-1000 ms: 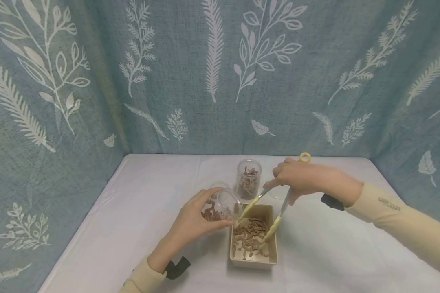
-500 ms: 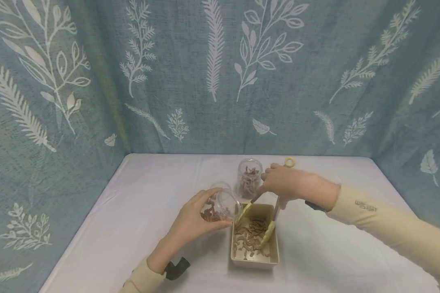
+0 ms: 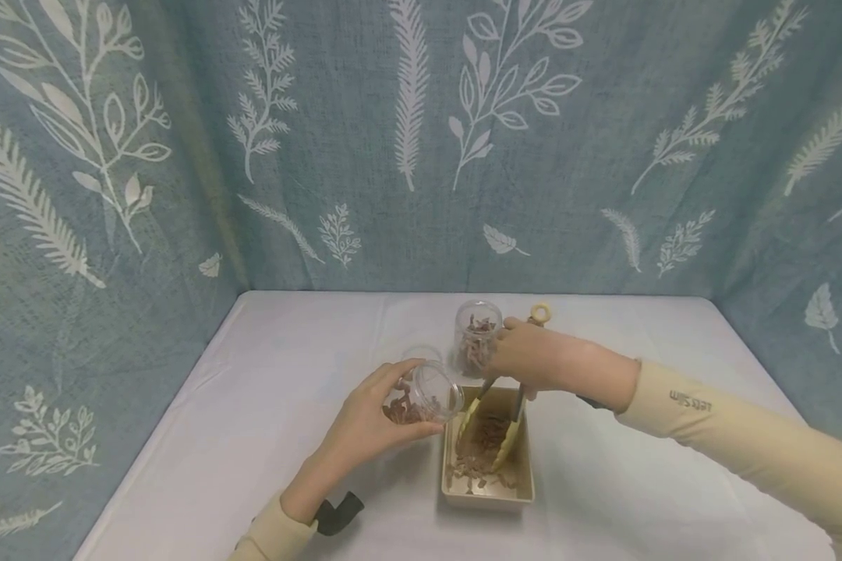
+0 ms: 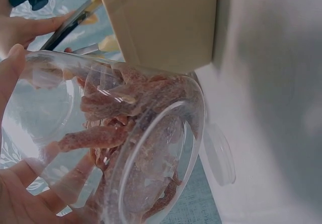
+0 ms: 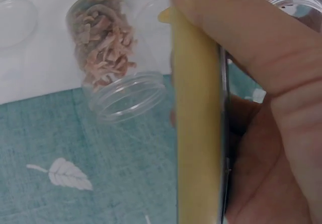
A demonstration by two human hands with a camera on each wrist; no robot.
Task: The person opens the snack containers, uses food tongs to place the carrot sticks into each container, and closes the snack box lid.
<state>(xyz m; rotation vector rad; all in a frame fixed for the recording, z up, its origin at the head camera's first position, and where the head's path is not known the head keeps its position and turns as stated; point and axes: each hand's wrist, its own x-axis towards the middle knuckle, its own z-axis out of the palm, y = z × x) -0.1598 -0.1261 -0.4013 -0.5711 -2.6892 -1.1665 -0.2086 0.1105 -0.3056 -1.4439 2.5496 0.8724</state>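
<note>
My left hand (image 3: 368, 413) holds a clear jar (image 3: 410, 397) tilted on its side, its open mouth at the left rim of the beige bin (image 3: 487, 503). Reddish-brown dried meat strips (image 4: 105, 133) lie inside that jar in the left wrist view. My right hand (image 3: 547, 354) grips tongs (image 3: 508, 446) with yellow tips, reaching down into the bin. Their two arms stand apart around a heap of the same strips (image 3: 491, 428). Close up in the right wrist view, the yellow handle (image 5: 198, 118) of the tongs lies against the palm and fingers.
Behind the bin stands a second open jar (image 3: 473, 343), filled with similar strips. A clear lid (image 3: 421, 354) lies on the white table behind the left hand's jar; another lid (image 5: 15, 25) shows in the right wrist view. A patterned blue-green curtain (image 3: 365, 156) encloses the table.
My right hand has moved left with the tongs, and the tips have come closer together, lower among the strips in the bin. The left hand and its jar have stayed put.
</note>
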